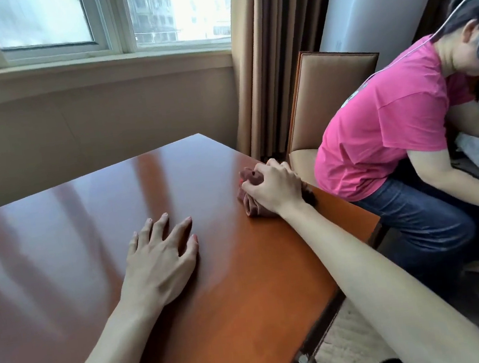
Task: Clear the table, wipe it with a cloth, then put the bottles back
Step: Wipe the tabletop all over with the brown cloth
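Observation:
A glossy reddish-brown wooden table (86, 218) fills the lower left of the head view. My left hand (160, 260) rests flat on its top, fingers spread. My right hand (275, 189) grips a bunched brown cloth (251, 202) close to the table's right edge, and the hand hides most of the cloth. No bottles are in view.
A person in a pink shirt (386, 133) sits bent forward just right of the table, beside a tan upholstered chair (333, 97). Brown curtains (275, 41) hang behind the chair. A window (86, 22) and beige wall run along the far side.

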`<state>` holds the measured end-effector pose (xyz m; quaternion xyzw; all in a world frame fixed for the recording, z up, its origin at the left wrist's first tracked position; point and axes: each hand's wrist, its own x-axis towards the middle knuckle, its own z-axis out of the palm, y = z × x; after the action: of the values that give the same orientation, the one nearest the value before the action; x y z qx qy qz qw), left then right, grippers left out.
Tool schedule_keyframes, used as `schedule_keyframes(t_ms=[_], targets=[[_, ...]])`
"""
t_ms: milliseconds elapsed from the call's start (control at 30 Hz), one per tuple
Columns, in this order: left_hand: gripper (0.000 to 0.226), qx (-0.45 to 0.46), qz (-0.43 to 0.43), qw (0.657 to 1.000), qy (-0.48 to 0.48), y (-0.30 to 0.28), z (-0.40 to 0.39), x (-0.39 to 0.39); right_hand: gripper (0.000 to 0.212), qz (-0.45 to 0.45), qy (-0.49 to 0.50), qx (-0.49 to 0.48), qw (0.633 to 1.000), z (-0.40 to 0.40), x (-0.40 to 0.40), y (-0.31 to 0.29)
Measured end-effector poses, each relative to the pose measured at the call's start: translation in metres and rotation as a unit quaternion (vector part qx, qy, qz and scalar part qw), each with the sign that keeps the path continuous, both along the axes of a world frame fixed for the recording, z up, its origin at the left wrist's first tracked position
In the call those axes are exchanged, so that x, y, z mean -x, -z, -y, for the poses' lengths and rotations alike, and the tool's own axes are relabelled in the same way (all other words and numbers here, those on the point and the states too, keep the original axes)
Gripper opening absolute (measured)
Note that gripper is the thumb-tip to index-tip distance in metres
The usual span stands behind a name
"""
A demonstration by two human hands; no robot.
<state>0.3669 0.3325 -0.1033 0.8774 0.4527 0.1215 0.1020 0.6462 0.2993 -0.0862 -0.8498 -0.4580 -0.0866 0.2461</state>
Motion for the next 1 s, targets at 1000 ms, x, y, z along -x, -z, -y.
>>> schedule_keyframes(t_ms=[1000], targets=[[0.04, 0.027, 0.048, 0.986, -0.155, -0.018, 0.016, 0.225, 0.04, -0.027, -0.2, 0.01, 0.979, 0.036, 0.277, -0.007]])
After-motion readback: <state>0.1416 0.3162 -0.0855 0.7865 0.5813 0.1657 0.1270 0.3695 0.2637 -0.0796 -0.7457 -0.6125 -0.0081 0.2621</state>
